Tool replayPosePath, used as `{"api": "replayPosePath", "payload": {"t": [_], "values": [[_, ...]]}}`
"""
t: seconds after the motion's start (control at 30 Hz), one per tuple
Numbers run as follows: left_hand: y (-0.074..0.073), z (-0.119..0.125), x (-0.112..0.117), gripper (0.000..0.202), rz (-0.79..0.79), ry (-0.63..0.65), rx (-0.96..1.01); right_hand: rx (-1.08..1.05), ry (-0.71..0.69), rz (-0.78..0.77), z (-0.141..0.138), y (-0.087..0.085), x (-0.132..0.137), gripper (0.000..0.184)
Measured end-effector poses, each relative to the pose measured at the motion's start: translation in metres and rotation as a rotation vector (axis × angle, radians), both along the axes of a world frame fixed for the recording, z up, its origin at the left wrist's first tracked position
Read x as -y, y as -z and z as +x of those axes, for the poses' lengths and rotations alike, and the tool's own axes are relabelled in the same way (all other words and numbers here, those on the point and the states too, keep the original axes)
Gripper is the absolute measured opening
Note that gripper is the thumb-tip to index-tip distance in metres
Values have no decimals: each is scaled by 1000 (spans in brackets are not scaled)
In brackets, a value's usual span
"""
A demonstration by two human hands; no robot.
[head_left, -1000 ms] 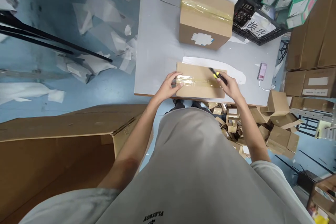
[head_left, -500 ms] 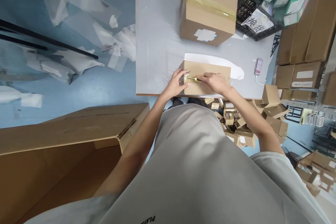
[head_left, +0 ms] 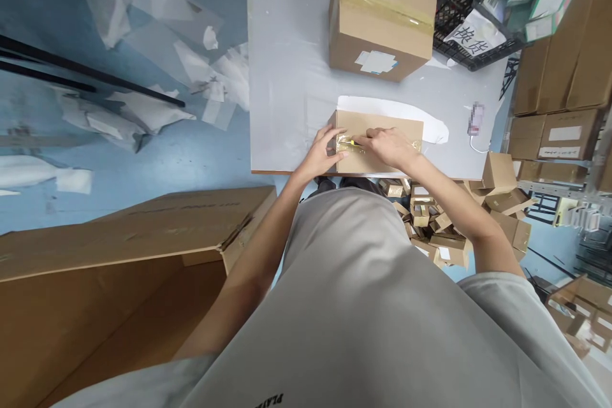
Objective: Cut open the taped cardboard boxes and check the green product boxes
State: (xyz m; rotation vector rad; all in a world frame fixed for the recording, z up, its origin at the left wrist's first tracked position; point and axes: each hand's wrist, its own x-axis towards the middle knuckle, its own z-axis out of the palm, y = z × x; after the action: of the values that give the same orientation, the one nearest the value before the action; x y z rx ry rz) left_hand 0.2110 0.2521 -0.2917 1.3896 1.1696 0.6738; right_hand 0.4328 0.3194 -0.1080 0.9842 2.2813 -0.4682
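A closed cardboard box (head_left: 382, 162) lies at the table's near edge, with clear tape along its top. My left hand (head_left: 321, 154) rests at its left end, thumb and fingers spread apart over the corner. My right hand (head_left: 389, 145) is closed around a slim tool with a yellow collar (head_left: 352, 142) and a thin metal end. Most of its handle is hidden in my fingers. The metal end points left, at the taped top of the box, close to my left fingertips. Behind the box lies a white sheet (head_left: 396, 111).
A larger taped carton (head_left: 382, 19) stands farther back on the grey table (head_left: 287, 76). Beside it, a black crate (head_left: 456, 9) holds green-and-white boxes. An open carton (head_left: 157, 223) is at my left. Discarded boxes (head_left: 442, 229) are piled on the floor at right.
The tool in my right hand has shifted slightly left along the tape relative to the box, and less of its metal end shows. My left hand stays at the box's left end.
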Motion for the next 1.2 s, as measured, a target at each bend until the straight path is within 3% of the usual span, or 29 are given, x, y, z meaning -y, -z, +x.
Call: {"api": "replayPosePath", "payload": {"t": [0.17, 0.3, 0.4, 0.63, 0.8, 0.93, 1.03, 1.2], "values": [[-5, -2, 0, 81, -36, -1, 0, 16, -20, 3, -5, -3, -3, 50], [-9, -4, 0, 84, -44, -16, -8, 26, 2, 2, 14, 1, -2, 47], [-12, -5, 1, 84, -41, -25, -36, 79, 51, 10, 53, 1, 1, 46], [-12, 5, 3, 86, -72, -134, -87, 171, 182, 47, 189, 2, 10, 54], [-13, 16, 1, 80, -140, -253, -102, 69, 128, 46, 235, 18, 5, 58], [-22, 41, -4, 56, -136, -422, -215, -35, 72, 46, 251, 32, -3, 55], [-26, 72, -9, 34, -6, -586, -390, -89, 48, 41, 262, 41, -6, 55], [-21, 109, -12, 35, 183, -746, -600, -159, 64, 24, 278, 54, -4, 57]]}}
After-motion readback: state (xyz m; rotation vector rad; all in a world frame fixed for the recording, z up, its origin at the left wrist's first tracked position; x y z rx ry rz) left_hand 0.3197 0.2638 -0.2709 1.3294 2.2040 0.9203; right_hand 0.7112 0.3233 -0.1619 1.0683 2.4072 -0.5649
